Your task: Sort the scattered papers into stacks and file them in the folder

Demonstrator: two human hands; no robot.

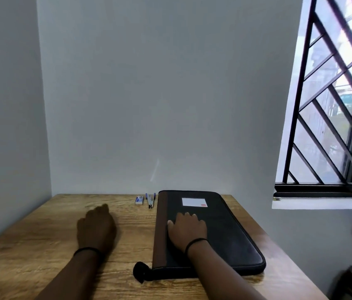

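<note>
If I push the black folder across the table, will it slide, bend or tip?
The folder lies flat and wide on the table, so tipping seems unlikely. Its padded, zipped cover looks fairly stiff, so it probably slides whole. The right hand resting on it adds drag.

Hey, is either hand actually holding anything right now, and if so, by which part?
Nothing is held. The right hand lies flat, fingers straight, on the closed folder's cover near its spine side. The left hand rests on the table, gripping nothing.

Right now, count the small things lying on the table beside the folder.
2: a small box and a stapler, side by side at the table's far edge, left of the folder. No loose papers show.
</note>
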